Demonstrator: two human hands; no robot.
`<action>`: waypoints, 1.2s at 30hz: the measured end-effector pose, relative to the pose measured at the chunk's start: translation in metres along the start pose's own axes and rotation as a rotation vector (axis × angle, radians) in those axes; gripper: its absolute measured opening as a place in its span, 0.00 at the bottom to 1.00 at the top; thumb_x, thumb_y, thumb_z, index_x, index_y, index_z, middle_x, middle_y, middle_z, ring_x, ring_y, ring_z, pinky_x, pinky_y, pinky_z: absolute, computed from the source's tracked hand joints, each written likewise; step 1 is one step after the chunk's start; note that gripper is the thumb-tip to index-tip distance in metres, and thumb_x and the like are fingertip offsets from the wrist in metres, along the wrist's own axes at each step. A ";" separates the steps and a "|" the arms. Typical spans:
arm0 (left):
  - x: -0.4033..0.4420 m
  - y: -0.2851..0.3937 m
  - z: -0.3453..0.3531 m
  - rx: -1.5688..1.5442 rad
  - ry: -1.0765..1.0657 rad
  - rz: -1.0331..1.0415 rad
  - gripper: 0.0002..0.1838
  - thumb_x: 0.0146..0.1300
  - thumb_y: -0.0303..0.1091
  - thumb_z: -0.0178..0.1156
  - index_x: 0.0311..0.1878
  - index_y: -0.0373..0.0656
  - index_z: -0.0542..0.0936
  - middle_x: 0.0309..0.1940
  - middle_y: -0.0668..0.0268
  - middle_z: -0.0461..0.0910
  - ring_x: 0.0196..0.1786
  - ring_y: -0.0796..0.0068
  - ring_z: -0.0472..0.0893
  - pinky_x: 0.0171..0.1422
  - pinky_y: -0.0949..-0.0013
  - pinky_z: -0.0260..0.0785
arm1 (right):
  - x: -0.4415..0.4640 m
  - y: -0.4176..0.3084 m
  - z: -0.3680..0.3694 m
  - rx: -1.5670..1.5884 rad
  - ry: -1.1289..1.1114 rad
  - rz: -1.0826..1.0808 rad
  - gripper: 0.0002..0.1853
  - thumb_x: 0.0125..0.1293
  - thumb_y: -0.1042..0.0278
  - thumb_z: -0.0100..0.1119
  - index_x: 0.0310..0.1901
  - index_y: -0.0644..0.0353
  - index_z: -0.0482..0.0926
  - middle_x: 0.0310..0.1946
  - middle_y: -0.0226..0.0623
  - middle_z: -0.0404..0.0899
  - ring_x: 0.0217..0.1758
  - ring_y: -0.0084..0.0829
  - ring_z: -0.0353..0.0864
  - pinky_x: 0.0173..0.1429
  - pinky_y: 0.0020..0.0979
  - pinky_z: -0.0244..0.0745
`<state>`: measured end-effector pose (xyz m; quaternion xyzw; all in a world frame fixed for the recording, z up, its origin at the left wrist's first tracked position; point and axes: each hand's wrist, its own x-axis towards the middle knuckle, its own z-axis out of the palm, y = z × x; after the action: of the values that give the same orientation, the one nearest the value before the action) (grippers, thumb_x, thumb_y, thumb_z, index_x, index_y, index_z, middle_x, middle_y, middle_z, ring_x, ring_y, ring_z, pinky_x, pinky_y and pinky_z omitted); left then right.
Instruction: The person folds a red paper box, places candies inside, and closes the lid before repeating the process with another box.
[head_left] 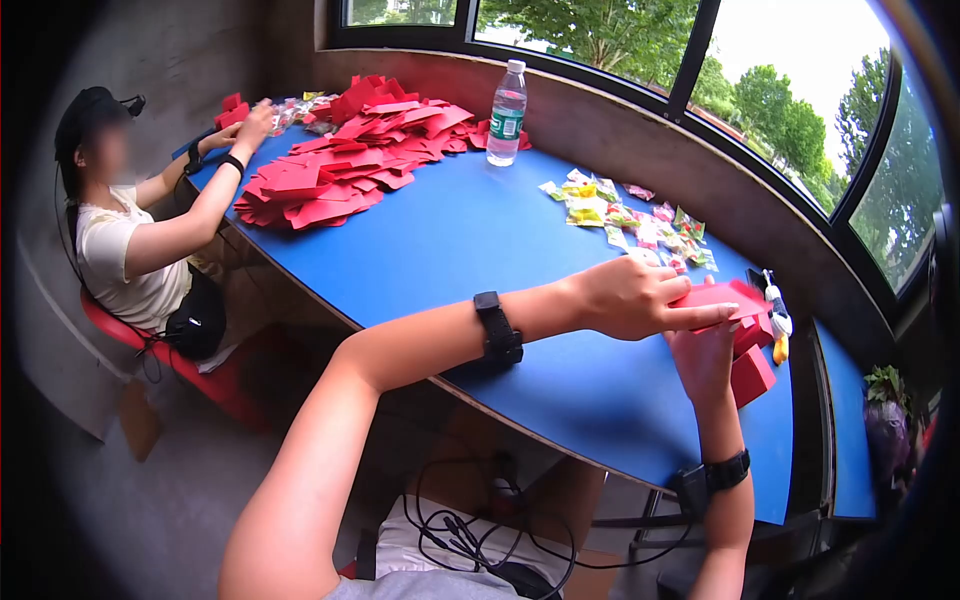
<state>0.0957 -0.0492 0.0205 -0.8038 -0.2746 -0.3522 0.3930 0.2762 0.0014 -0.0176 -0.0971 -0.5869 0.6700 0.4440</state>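
A red cardboard box (712, 294), its flap end facing up, is held over the right end of the blue table. My left hand (628, 298) has its fingers curled at the box's near side, the index finger stretched along its edge. From below, my right hand (705, 358) grips the same box; part of its fingers is hidden behind it. Right beside that hand, a folded red box (752, 376) stands on the table. Small wrapped candies (650, 226) lie scattered just beyond my hands.
A big heap of flat red box blanks (345, 160) covers the table's far left. Near the window stands a water bottle (507, 115). Another person (140, 235) sits at the left end, hands near more packets. A white and yellow object (778, 322) lies at the right edge.
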 end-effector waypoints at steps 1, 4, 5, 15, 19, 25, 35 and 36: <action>-0.001 0.002 0.000 -0.012 -0.062 0.009 0.32 0.56 0.30 0.54 0.66 0.63 0.65 0.28 0.70 0.74 0.30 0.74 0.77 0.30 0.71 0.72 | -0.001 -0.004 0.003 0.001 0.012 0.005 0.57 0.48 0.23 0.52 0.70 0.55 0.45 0.67 0.41 0.55 0.71 0.37 0.54 0.72 0.46 0.50; -0.002 0.005 -0.005 -0.095 -0.184 -0.025 0.34 0.57 0.30 0.54 0.67 0.68 0.62 0.35 0.66 0.74 0.31 0.71 0.78 0.32 0.70 0.74 | 0.000 -0.016 0.009 0.011 -0.147 -0.079 0.52 0.53 0.27 0.53 0.65 0.63 0.52 0.66 0.43 0.58 0.66 0.38 0.63 0.67 0.39 0.62; -0.001 0.005 -0.007 -0.147 -0.239 -0.074 0.35 0.57 0.30 0.53 0.68 0.70 0.61 0.38 0.63 0.74 0.32 0.70 0.79 0.33 0.69 0.74 | 0.000 -0.017 0.006 0.011 -0.135 -0.076 0.52 0.53 0.27 0.53 0.65 0.63 0.52 0.66 0.43 0.58 0.66 0.38 0.63 0.67 0.39 0.62; -0.021 -0.043 -0.008 -1.035 -0.341 -0.702 0.42 0.60 0.48 0.61 0.70 0.42 0.52 0.53 0.52 0.72 0.56 0.63 0.73 0.60 0.64 0.66 | 0.002 -0.019 0.004 -0.160 0.142 0.232 0.28 0.59 0.60 0.59 0.57 0.65 0.64 0.46 0.42 0.76 0.46 0.32 0.80 0.48 0.31 0.78; -0.019 -0.027 0.003 -1.249 -0.393 -0.838 0.53 0.57 0.52 0.63 0.70 0.34 0.40 0.52 0.49 0.72 0.57 0.64 0.73 0.61 0.66 0.64 | 0.006 0.003 0.017 -0.434 -0.017 0.100 0.29 0.56 0.68 0.66 0.57 0.63 0.64 0.48 0.37 0.74 0.49 0.27 0.77 0.50 0.28 0.75; -0.028 -0.028 0.011 -1.286 -0.309 -0.782 0.56 0.51 0.35 0.71 0.71 0.39 0.39 0.50 0.56 0.70 0.57 0.65 0.72 0.65 0.64 0.62 | 0.014 0.012 0.006 -0.743 -0.036 -0.281 0.48 0.47 0.69 0.72 0.65 0.60 0.50 0.52 0.43 0.70 0.54 0.35 0.75 0.55 0.34 0.75; -0.030 -0.035 0.002 -1.026 -0.273 -0.816 0.14 0.52 0.33 0.70 0.31 0.41 0.71 0.35 0.67 0.77 0.45 0.75 0.78 0.50 0.69 0.75 | 0.010 0.012 -0.005 -0.891 -0.010 -0.248 0.53 0.51 0.71 0.69 0.71 0.53 0.39 0.56 0.47 0.65 0.53 0.36 0.75 0.52 0.36 0.76; -0.032 -0.036 0.002 -1.063 -0.293 -0.801 0.14 0.52 0.35 0.70 0.32 0.42 0.72 0.35 0.68 0.77 0.45 0.76 0.78 0.50 0.69 0.75 | 0.008 0.010 -0.005 -0.941 -0.032 -0.230 0.53 0.51 0.69 0.69 0.71 0.53 0.40 0.56 0.47 0.65 0.53 0.36 0.75 0.53 0.36 0.75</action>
<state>0.0516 -0.0335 0.0104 -0.7635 -0.3911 -0.4450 -0.2572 0.2695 0.0116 -0.0246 -0.2118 -0.8400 0.2797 0.4139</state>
